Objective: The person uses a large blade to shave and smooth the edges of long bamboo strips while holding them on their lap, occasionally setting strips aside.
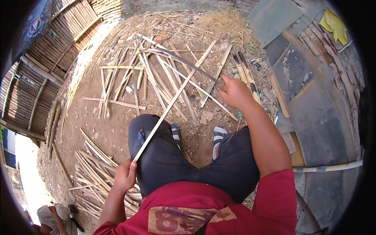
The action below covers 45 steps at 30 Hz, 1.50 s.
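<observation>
My left hand is closed around the near end of a long, pale bamboo strip. The strip slants up and away to the right across my left knee. A long, dark, slightly curved machete is gripped in my right hand, its handle mostly hidden by the fingers. The blade points left and away from me, and in this view it crosses the strip near the strip's far end; whether they touch I cannot tell.
Split bamboo strips lie scattered on the dirt ahead. Another pile of strips is beside my left leg. Dark boards lean at the right, with a pale pole near them. Another person is at the lower left.
</observation>
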{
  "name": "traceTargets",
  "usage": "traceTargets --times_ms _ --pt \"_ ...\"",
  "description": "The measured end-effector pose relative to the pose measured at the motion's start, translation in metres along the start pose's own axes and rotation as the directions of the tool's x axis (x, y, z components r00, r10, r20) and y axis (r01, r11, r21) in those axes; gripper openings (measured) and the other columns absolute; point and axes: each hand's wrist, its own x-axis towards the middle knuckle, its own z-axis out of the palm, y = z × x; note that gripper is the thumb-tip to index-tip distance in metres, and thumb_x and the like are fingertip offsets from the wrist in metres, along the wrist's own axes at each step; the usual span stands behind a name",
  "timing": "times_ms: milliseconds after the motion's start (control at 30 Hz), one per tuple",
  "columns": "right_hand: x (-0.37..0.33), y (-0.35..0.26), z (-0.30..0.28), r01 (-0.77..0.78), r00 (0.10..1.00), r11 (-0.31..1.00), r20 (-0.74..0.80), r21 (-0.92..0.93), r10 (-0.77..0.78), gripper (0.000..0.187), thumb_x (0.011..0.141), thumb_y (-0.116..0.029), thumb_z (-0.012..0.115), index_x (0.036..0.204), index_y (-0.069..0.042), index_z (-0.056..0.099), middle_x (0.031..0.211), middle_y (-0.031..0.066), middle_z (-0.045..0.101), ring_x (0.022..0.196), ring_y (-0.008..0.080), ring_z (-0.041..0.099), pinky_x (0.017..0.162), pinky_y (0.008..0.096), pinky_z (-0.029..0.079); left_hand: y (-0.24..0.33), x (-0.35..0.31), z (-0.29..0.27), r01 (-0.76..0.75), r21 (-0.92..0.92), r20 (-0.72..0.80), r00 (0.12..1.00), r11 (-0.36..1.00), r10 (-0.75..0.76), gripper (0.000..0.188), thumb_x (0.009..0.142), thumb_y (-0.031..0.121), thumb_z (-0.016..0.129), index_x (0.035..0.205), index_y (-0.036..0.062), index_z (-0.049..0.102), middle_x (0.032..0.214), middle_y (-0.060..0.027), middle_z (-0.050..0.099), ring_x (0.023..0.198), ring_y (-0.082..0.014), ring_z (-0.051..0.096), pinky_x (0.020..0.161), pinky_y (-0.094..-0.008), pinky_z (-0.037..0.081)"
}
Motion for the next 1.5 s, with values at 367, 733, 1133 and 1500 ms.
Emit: traceTargets --times_ms 367,733,1133,1500 --pt "0.002 0.013 0.007 -0.104 0.993 0.993 0.068 0.049 0.1 0.026 0.08 -0.022 0.073 0.097 -0.008 0.059 0.084 0.0195 0.07 0.083 0.0422 0.069 0.076 0.053 0.055 0.023 -0.008 0.005 0.035 0.301 -0.097 0.995 0.953 -0.006 0.049 0.103 0.046 0.055 0.084 0.0004 0.056 0.069 -0.0255 0.061 0.069 -0.0496 0.061 0.061 -0.0545 0.046" --pt "0.003 0.03 0.012 -0.124 0.991 0.991 -0.049 0.05 0.127 0.044 0.083 -0.022 0.072 0.123 -0.005 0.063 0.094 0.0232 0.072 0.094 0.0413 0.07 0.083 0.0518 0.055 0.016 -0.005 0.006 0.012 0.316 -0.095 0.995 0.949 0.019 0.05 0.102 0.048 0.055 0.086 0.0009 0.056 0.07 -0.027 0.061 0.07 -0.0509 0.061 0.063 -0.0572 0.046" --pt "0.002 0.01 0.012 0.011 0.982 0.888 -0.174 0.459 0.077 0.042 0.086 -0.022 0.077 0.12 -0.001 0.065 0.074 0.0099 0.064 0.068 0.0214 0.066 0.065 0.0373 0.053 -0.017 0.001 -0.018 0.133 -0.29 0.237 0.969 0.948 -0.064 0.059 0.108 0.052 0.043 0.077 0.0036 0.054 0.063 0.0004 0.048 0.059 -0.0104 0.041 0.054 -0.0314 0.037" --pt "0.012 -0.013 0.013 -0.102 0.954 0.398 -0.023 0.912 0.298 0.026 0.087 -0.01 0.076 0.107 -0.002 0.062 0.083 0.0009 0.065 0.061 0.0082 0.057 0.056 0.0264 0.048 -0.016 -0.01 -0.022 0.281 -0.519 0.472 0.882 0.807 -0.004 0.06 0.106 0.06 0.041 0.076 0.0086 0.051 0.061 0.0047 0.041 0.052 -0.0075 0.035 0.047 -0.0265 0.028"
